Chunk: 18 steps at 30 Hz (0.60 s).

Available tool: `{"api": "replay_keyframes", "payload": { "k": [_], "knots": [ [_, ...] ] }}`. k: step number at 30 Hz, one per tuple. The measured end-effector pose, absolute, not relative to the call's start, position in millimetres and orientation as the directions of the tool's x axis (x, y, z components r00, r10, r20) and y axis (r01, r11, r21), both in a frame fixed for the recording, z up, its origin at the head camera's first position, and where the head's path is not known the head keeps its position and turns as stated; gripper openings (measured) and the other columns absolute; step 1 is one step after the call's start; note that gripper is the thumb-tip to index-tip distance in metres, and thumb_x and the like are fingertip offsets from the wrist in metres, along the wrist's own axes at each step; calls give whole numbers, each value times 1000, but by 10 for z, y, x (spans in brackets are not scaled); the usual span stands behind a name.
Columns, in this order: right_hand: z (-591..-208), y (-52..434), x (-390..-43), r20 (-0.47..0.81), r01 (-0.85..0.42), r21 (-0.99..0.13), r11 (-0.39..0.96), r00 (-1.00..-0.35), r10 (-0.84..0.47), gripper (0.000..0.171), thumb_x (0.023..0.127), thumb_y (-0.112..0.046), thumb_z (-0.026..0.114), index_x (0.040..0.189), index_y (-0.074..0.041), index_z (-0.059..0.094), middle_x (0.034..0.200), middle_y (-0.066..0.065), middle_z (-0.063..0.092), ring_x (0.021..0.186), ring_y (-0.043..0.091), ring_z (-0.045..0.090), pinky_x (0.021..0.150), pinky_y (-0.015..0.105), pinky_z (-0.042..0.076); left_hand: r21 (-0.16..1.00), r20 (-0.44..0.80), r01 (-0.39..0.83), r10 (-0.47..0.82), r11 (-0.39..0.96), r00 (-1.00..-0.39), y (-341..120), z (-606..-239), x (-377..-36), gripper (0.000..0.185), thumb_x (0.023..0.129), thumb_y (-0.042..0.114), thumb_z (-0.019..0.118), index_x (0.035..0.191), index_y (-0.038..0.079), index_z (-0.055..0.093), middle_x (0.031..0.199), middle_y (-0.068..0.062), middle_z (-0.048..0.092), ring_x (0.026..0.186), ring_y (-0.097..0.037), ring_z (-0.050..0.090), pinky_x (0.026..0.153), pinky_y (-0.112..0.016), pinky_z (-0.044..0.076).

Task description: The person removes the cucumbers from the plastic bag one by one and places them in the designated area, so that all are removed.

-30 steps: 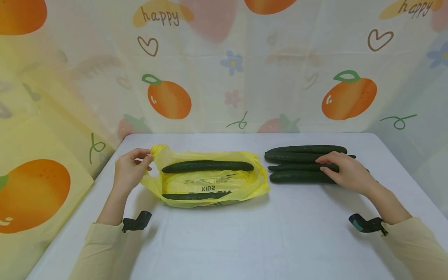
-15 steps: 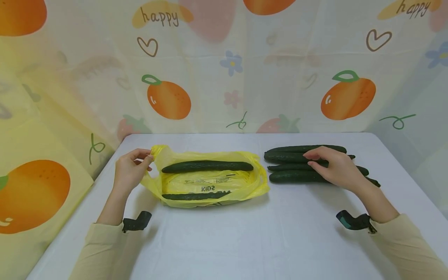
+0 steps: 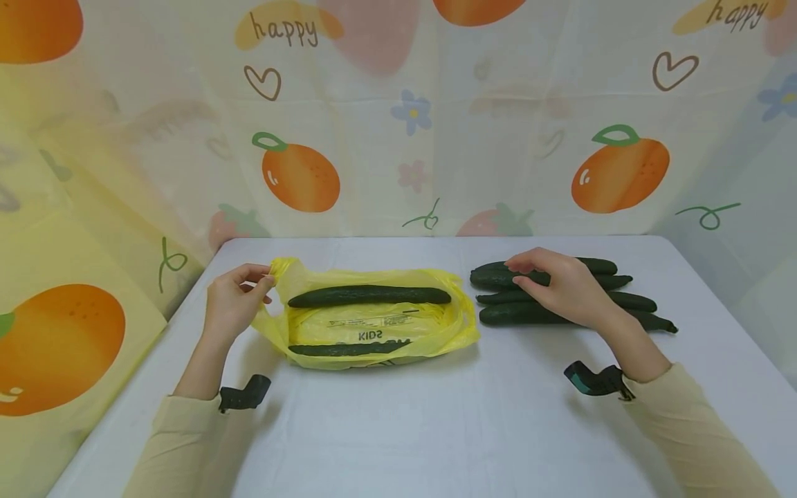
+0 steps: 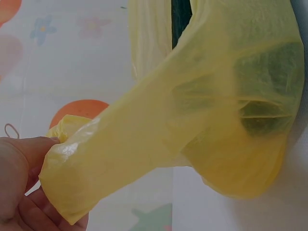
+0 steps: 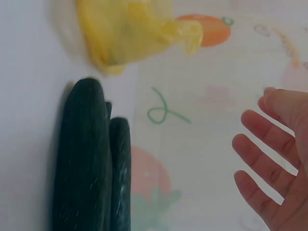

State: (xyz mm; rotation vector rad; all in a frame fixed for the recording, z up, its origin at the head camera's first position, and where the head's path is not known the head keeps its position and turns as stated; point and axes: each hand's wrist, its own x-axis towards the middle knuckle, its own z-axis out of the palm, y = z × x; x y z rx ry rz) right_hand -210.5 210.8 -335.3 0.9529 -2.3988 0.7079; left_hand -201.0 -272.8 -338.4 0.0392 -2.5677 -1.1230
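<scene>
My left hand [image 3: 232, 302] pinches the gathered handle of a yellow plastic bag [image 3: 448, 339], lifting its left end; the left wrist view shows the handle [image 4: 91, 163] stretched from thumb and fingers. Inside the bag's wide mouth lie two cucumbers, one at the back [image 3: 370, 296] and one along the front edge [image 3: 349, 349]. My right hand [image 3: 563, 287] hovers over a group of several dark green cucumbers [image 3: 529, 315], holding nothing. Its fingers are loosely bent and spread, above the cucumbers [image 5: 84, 159] in the right wrist view.
The white-covered table [image 3: 398, 429] runs up to a curtain [image 3: 492, 166] printed with oranges and hearts. Another printed cloth [image 3: 68, 242] hangs along the left side. The loose cucumbers lie side by side just right of the bag.
My right hand has moved left and up from the right part of the cucumber group, still holding nothing. The left hand and the bag stay almost as they were.
</scene>
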Motion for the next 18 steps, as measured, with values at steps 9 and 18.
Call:
{"api": "replay_keyframes", "payload": {
  "k": [9,18],
  "knots": [
    [-3272,1765,-2134,576,-737,-363,571,-659,-484,30,77,-4,72,105,-11,64,97,1,68,87,13,64,76,33,52,719,295,111,-156,686,-943,-2734,-3386,-2002,23,89,21,59,104,5,66,93,-15,65,53,-2,60,43,-21,47],
    [-3233,1451,-2139,557,-763,-390,515,-641,-528,32,81,-7,69,111,-10,60,101,3,66,86,15,63,75,32,53,720,302,115,-159,685,-940,-2721,-3385,-1985,22,89,19,60,103,3,66,91,-17,65,52,-3,59,45,-19,48]
  ]
}}
